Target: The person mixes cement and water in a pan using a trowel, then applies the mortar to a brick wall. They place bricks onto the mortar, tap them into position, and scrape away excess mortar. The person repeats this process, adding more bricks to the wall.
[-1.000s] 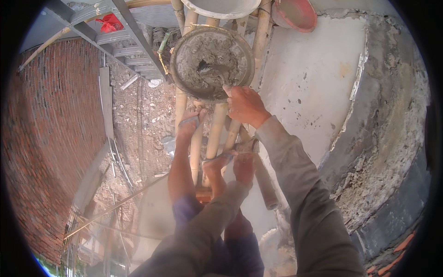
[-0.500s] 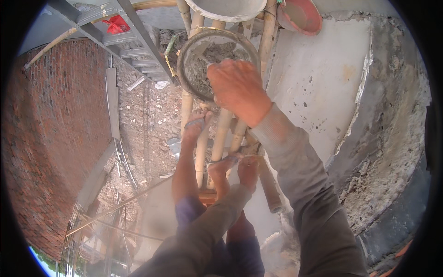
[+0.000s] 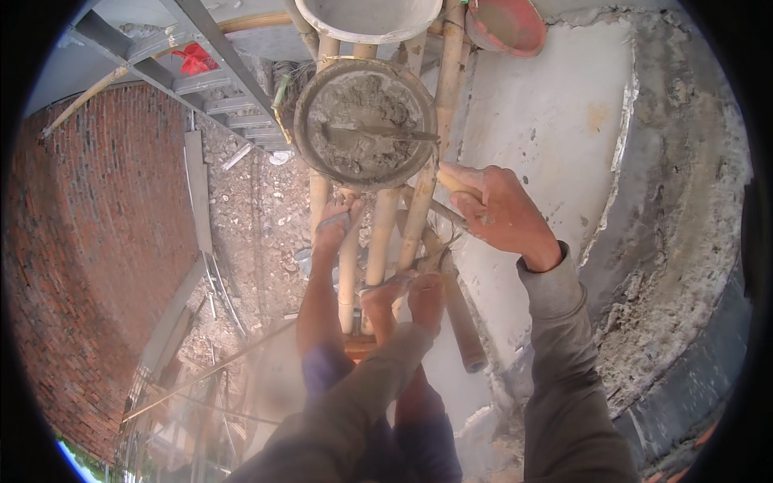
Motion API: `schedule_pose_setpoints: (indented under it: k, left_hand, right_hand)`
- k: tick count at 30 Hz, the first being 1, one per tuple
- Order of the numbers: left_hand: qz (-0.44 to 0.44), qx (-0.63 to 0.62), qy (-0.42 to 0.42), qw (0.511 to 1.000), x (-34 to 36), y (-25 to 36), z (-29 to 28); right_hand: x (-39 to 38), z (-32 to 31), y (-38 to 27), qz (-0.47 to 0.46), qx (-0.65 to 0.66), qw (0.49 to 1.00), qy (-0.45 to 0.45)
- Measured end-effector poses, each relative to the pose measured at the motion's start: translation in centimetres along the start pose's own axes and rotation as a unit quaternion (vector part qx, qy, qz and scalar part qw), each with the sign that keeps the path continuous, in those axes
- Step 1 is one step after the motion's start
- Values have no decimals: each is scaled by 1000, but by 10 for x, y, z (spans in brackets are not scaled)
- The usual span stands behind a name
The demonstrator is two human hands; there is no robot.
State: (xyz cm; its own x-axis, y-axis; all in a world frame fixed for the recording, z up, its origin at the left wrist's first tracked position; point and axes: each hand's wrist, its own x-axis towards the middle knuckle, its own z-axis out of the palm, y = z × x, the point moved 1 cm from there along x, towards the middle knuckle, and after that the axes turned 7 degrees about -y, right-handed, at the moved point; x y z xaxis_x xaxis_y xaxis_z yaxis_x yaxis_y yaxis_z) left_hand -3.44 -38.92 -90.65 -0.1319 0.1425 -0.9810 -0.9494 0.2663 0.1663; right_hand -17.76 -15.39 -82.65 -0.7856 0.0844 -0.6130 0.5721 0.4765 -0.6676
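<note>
My right hand [image 3: 503,211], at the right of a round bucket [image 3: 304,153], is closed round the light handle of a trowel [image 3: 378,134]. The trowel's narrow blade lies across the wet grey mortar [image 3: 362,97] inside the bucket. Lower down, in front of my legs, my left hand [image 3: 427,298] is closed, its fingers partly hidden. A grey, mortar-smeared thing [image 3: 435,259] shows just beyond it, but its kind cannot be made out.
Bamboo poles [image 3: 378,241] run under the bucket and my bare feet [image 3: 332,221]. Beyond stand a pale basin [image 3: 370,32] and a red bowl [image 3: 507,32]. A metal ladder [image 3: 233,64] leans at upper left, over rubble [image 3: 258,209]. A brick wall [image 3: 97,241] is left, a plastered surface [image 3: 539,105] right.
My right hand has moved right and nearer, off the top of the bucket, turning the trowel so its blade now shows across the mortar. My left hand has stayed almost in place.
</note>
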Motion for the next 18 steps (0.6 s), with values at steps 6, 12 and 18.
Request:
schedule_pose_setpoints:
  k: [6, 12, 18]
  left_hand:
    - [-56, 132, -27, 989, -16, 7, -2]
    - [-46, 153, -54, 986, -27, 35, -1]
    - [231, 723, -68, 648, -20, 29, -18]
  right_hand:
    - [96, 43, 18, 79, -25, 995, 61]
    - [4, 89, 34, 24, -12, 999, 47]
    - [6, 111, 39, -16, 109, 988, 106]
